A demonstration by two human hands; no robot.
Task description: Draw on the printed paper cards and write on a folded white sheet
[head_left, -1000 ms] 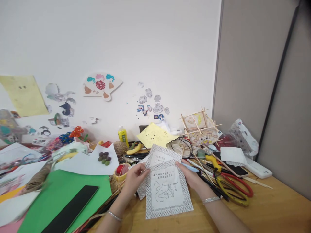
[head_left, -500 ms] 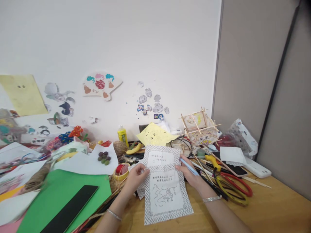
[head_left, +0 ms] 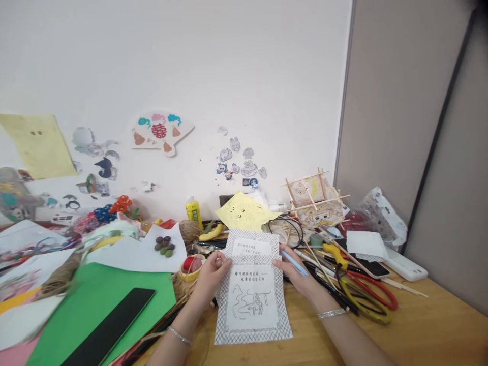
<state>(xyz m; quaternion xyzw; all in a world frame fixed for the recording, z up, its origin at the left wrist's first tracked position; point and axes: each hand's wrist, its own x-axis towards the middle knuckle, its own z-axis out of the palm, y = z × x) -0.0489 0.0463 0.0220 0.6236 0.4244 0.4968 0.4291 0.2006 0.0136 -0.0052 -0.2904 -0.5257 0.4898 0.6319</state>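
Note:
Between both hands is a white paper sheet [head_left: 249, 305] with a cross-hatched border, handwritten lines and an ink drawing of a figure with an animal. A second bordered sheet [head_left: 251, 245] shows above its top edge, most of it hidden behind. My left hand [head_left: 214, 272] pinches the left edge near the top, thumb in front. My right hand [head_left: 299, 277] grips the opposite edge with its thumb, and a light blue pen [head_left: 294, 262] lies along its fingers. Below, the front sheet's lower end hangs over the wooden table [head_left: 320, 340].
Left of the hands lie green paper [head_left: 160, 295], a black flat bar [head_left: 110, 325] and a yellow tape roll [head_left: 190, 267]. Yellow-handled scissors [head_left: 366, 300], sticks and a white power-bank-like block [head_left: 406, 264] are on the right. Behind stands a stick frame [head_left: 316, 198].
The front sheet has shifted slightly left and its lower end has risen. Its top edge now stands out clearly against the sheet behind. Both hands keep their hold.

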